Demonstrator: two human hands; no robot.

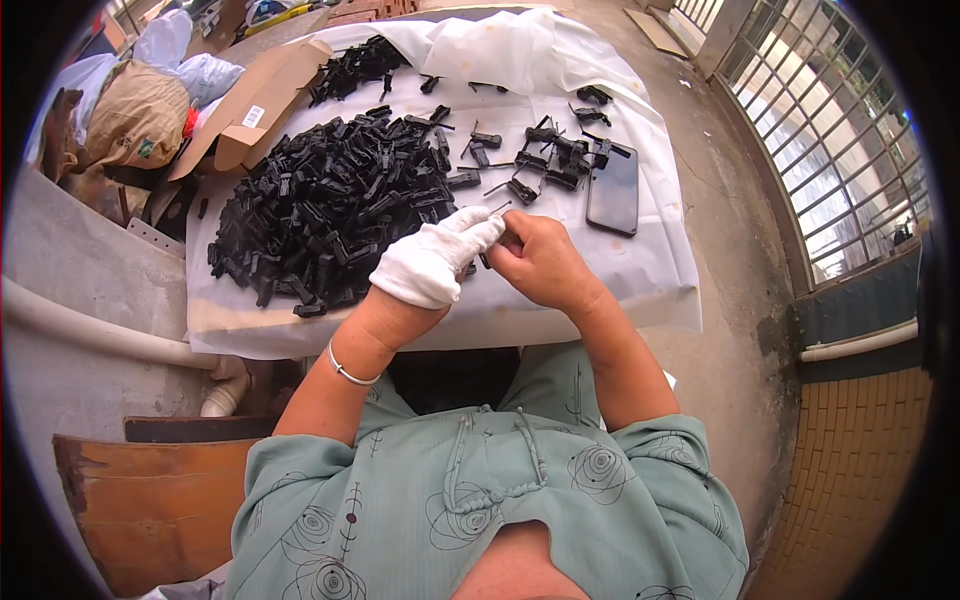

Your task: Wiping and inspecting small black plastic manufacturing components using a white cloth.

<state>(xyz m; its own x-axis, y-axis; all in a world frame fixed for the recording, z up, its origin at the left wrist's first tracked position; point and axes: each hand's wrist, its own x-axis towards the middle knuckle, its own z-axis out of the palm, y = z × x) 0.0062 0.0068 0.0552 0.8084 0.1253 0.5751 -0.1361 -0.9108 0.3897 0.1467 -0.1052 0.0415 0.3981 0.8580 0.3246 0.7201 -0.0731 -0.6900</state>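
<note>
Black plastic clips [325,205] lay heaped left of the hands on the white sheet [560,300].
Beside the heap, the gloved left hand [432,262] and bare right hand [540,260] together pinched one small black part [484,260] near the sheet's front edge; right of the heap, loose pieces [550,160] and a dark phone [613,188] left bare sheet toward the right edge.

bright, even daylight falls across the white table cover [640,270], with only soft shadows beneath the pile of black parts [320,210]. the centre is sharp; fisheye distortion bends edges, and the rim darkens to black.
</note>
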